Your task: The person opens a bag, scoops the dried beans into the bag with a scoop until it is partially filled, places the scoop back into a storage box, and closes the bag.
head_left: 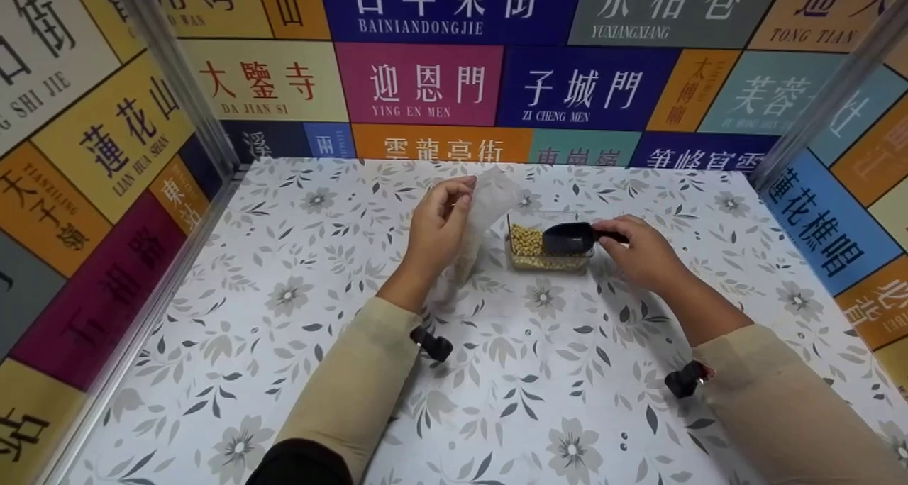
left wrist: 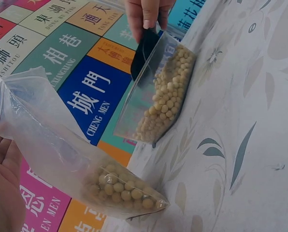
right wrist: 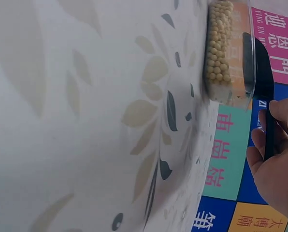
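My left hand (head_left: 438, 223) grips the top of a clear plastic zip bag (head_left: 493, 194), which hangs down to the table. Pale yellow soybeans (left wrist: 122, 188) fill the bag's bottom corner in the left wrist view. Just to the right stands a clear rectangular container (head_left: 550, 264), part full of more soybeans (right wrist: 220, 48). A black scoop (head_left: 569, 238) is in the container's right side, its bowl over the beans. With curled fingers my right hand (head_left: 642, 251) holds the scoop's handle (right wrist: 269, 133). How many beans the scoop carries is hidden.
A white table (head_left: 496, 371) with a grey floral print lies under everything. Colourful panels (head_left: 418, 81) with printed characters rise behind it and along both sides. Each forearm wears a small black camera, on the left (head_left: 433, 344) and on the right (head_left: 687, 380).
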